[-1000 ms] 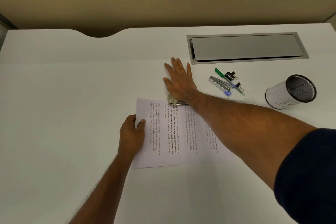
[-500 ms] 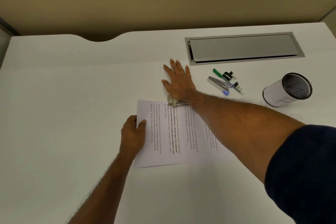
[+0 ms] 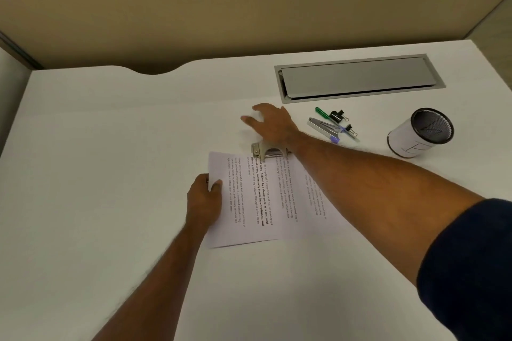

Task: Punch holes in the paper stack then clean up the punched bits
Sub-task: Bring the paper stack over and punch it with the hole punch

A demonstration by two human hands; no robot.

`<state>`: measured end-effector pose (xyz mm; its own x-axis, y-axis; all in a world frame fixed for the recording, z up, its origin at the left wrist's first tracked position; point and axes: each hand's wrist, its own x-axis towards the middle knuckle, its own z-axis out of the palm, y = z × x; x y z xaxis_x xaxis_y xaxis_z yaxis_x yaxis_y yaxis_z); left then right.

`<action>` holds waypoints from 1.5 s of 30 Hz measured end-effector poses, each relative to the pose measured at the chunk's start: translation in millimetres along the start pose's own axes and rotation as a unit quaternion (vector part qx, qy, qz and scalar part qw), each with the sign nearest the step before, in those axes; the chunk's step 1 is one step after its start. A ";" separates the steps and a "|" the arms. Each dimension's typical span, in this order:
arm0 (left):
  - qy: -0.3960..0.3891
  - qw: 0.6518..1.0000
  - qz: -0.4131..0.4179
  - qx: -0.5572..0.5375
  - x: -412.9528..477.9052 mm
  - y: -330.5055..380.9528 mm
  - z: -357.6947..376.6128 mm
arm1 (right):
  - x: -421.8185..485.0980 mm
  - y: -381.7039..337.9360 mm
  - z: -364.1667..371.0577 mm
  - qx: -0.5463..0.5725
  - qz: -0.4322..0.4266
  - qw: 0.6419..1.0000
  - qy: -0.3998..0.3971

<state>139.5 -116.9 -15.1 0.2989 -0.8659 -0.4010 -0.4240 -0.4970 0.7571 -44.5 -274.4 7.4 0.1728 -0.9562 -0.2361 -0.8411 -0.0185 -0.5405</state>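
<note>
Left hand [image 3: 203, 199] pinches the side edge of the white printed paper stack [image 3: 249, 202], right hand [image 3: 273, 124] open-fingered, its heel above the grey metal hole punch [image 3: 261, 150] biting the stack's far edge: punching seemingly underway, no bits visible, cleanup not yet begun.

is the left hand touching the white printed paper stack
Touching. The head view shows the left hand gripping the white printed paper stack at its left edge, thumb on top.

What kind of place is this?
Probably an office workstation: a white desk with a grey cable hatch set into it, a tan partition behind, and stationery such as a mesh pen cup, binder clips and a hole punch on a paper stack.
</note>
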 end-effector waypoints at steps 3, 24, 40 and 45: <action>-0.003 1.000 -0.004 -0.005 -0.4 0.4 -0.7 | -27.7 10.9 -19.0 0.116 0.016 0.984 0.135; -0.025 0.995 -0.049 -0.081 -44.9 -19.8 2.1 | -198.2 125.5 5.3 0.108 0.176 0.971 0.122; -0.018 0.988 -0.079 -0.133 -90.9 -22.3 -6.9 | -311.6 135.8 0.6 0.246 0.354 0.874 0.224; -0.007 0.981 -0.093 -0.172 -106.7 -10.4 -3.8 | -343.8 101.4 12.2 0.351 0.390 0.851 0.017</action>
<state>115.3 -19.1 21.8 0.3305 -0.7645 -0.5535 -0.0502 -0.5998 0.7985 -182.9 56.0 23.8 -0.3232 -0.6054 -0.7274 -0.1781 0.7938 -0.5815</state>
